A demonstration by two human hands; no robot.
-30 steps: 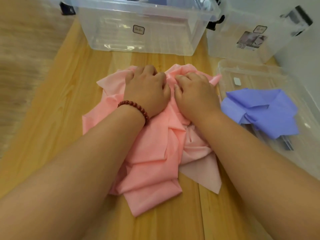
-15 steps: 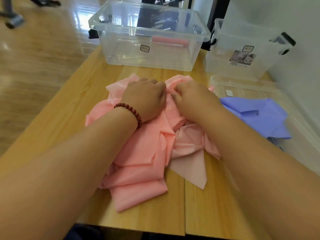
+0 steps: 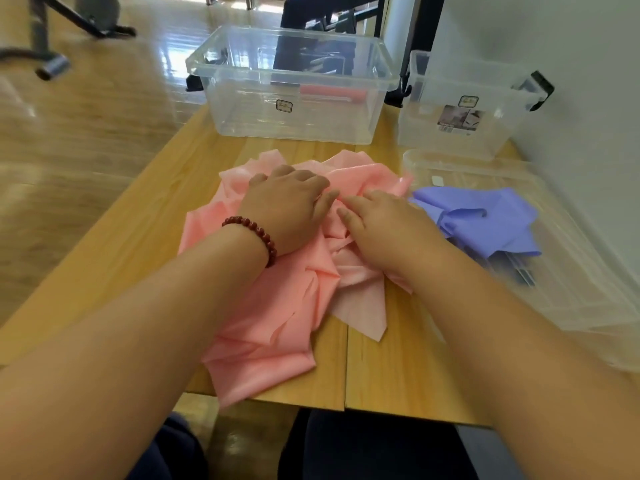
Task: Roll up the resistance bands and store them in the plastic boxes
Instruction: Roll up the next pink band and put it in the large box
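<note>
A crumpled pink resistance band [image 3: 277,306] lies in a heap on the wooden table [image 3: 398,368]. My left hand [image 3: 287,209], with a red bead bracelet on the wrist, sits on the heap's far part, fingers curled down into the folds. Beside it, my right hand [image 3: 384,230] grips a fold of the same band, fingertips almost touching the left hand. A purple band [image 3: 485,216] lies bunched on a clear lid [image 3: 571,299] at the right. At the back stands a big clear box [image 3: 294,126] with a pink roll [image 3: 332,93] inside.
A smaller clear box [image 3: 464,133] with black latches stands at the back right, against a white wall [image 3: 571,81]. The table's near edge runs just below the pink heap. Wooden floor and chair legs [image 3: 52,46] lie to the left.
My view has pulled back and tilted up, showing more of the boxes and the table's near edge. Both hands stay on the pink band, fingers shifting slightly in the folds.
</note>
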